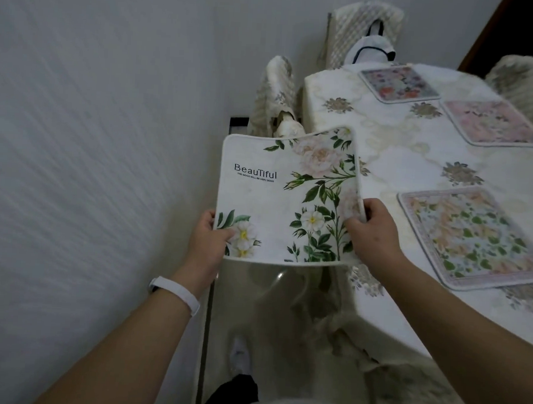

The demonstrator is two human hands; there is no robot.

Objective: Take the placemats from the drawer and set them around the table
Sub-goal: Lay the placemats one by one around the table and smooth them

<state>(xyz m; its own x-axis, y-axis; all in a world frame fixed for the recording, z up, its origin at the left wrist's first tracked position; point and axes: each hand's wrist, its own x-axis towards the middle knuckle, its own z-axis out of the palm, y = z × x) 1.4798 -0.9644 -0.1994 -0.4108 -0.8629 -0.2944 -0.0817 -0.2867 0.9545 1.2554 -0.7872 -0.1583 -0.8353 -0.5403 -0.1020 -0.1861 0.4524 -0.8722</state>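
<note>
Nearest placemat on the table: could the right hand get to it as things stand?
Probably yes: the nearest placemat lies flat just beside the right hand, nothing between, but that hand grips the white floral placemat.

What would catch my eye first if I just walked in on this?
A white placemat printed "Beautiful", held in the air by the left hand and right hand beside the table. Right of it, three floral placemats already lie on the cloth.

You're seeing a dim, flat-lit, greyish view with motion blur streaking the wall [77,130] at left, wide-angle bending toward the edges, a soft far bench [393,165] end, and faint glare on the floor [281,276].
</note>
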